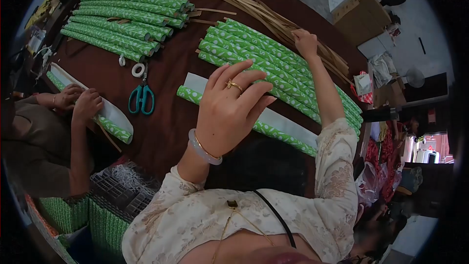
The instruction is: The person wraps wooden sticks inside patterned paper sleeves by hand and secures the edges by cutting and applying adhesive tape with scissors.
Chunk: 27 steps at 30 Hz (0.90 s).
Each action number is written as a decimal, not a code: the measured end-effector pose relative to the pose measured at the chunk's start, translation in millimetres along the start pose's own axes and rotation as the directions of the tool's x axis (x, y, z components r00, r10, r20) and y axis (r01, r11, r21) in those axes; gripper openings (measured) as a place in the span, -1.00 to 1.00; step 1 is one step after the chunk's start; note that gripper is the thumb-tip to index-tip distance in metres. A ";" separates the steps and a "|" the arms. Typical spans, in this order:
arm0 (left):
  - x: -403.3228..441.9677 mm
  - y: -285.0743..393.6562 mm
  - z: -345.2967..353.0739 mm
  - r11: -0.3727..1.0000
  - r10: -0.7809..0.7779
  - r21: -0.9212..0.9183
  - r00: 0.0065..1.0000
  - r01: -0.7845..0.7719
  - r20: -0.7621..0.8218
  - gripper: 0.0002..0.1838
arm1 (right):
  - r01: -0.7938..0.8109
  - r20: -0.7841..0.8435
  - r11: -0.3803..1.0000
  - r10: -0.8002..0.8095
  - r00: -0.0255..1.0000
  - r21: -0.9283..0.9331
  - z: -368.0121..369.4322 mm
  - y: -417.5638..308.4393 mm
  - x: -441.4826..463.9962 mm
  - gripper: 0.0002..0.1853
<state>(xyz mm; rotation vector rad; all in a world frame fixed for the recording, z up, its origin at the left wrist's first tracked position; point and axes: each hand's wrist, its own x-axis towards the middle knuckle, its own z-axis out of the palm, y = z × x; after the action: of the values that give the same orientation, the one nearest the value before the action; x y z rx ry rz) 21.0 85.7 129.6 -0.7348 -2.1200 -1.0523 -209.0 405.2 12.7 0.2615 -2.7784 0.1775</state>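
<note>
Green paper (286,137) leaves bare counter (166,76) off its left end, our left fingers (250,77) half spread, empty above it, our right fingers (299,34) curled at brown strips (259,11), grip unclear.

Left hand (229,105) palm-down, fingers (251,75) loosely bent; right arm (330,95) outstretched, right hand (306,44) curled.

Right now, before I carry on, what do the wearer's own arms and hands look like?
Both arms have cream sleeves with a floral pattern, leaving the forearms bare. The left hand wears a gold-coloured ring, with a pale bangle at its wrist. The right hand shows no glove.
</note>
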 end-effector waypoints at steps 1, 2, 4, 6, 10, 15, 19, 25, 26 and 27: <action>0.2 0.9 -1.0 1.000 0.004 -0.005 1.000 -0.004 -0.003 -0.83 | -0.001 -0.003 1.000 0.001 1.000 -0.006 -4.5 0.6 1.8 -0.82; 0.8 1.5 -2.3 1.000 0.005 -0.003 1.000 -0.005 0.003 -0.82 | -0.016 -0.032 0.999 0.017 0.999 0.033 -9.9 1.8 4.9 -0.81; 1.0 3.2 -1.5 1.000 0.014 -0.007 1.000 -0.014 0.006 -0.81 | -0.034 -0.066 0.997 0.038 0.997 0.066 -18.7 3.0 7.4 -0.80; -1.3 2.1 3.7 0.999 0.034 -0.016 0.999 -0.034 0.000 -0.84 | 0.049 -0.140 0.998 -0.042 0.989 0.048 -26.7 1.9 8.0 -0.80; -2.5 4.1 5.8 0.999 0.039 -0.035 0.999 -0.038 0.017 -0.83 | 0.132 -0.281 0.979 -0.085 0.956 0.156 -40.4 -10.9 13.5 -0.79; -1.4 3.2 3.2 0.999 0.037 -0.038 0.998 -0.036 0.042 -0.81 | 0.070 -0.233 0.986 -0.034 0.972 0.149 -76.2 -40.0 13.8 -0.77; -2.6 3.1 6.9 0.999 0.019 -0.031 0.999 -0.018 0.026 -0.82 | 0.150 -0.488 0.979 -0.065 0.871 0.136 -124.8 -85.5 18.6 -0.75; -6.5 -4.9 18.4 0.995 -0.051 -0.084 0.998 0.055 0.040 -0.82 | 0.261 -0.572 0.965 -0.206 0.794 0.014 -179.9 -126.7 10.5 -0.72; -6.6 -6.8 21.1 0.995 -0.067 -0.075 0.997 0.071 0.049 -0.82 | 0.265 -0.572 0.964 -0.208 0.794 0.018 -187.3 -130.9 11.3 -0.72; -7.7 -8.2 23.3 0.994 -0.081 -0.067 0.995 0.085 0.061 -0.81 | 0.246 -0.541 0.969 -0.199 0.817 0.016 -194.1 -134.0 10.9 -0.72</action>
<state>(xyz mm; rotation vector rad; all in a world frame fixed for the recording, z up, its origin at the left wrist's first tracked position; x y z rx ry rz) 13.0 99.4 109.1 -0.7230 -2.1894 -1.1675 -129.0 302.7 209.8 0.4763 -2.1625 0.2650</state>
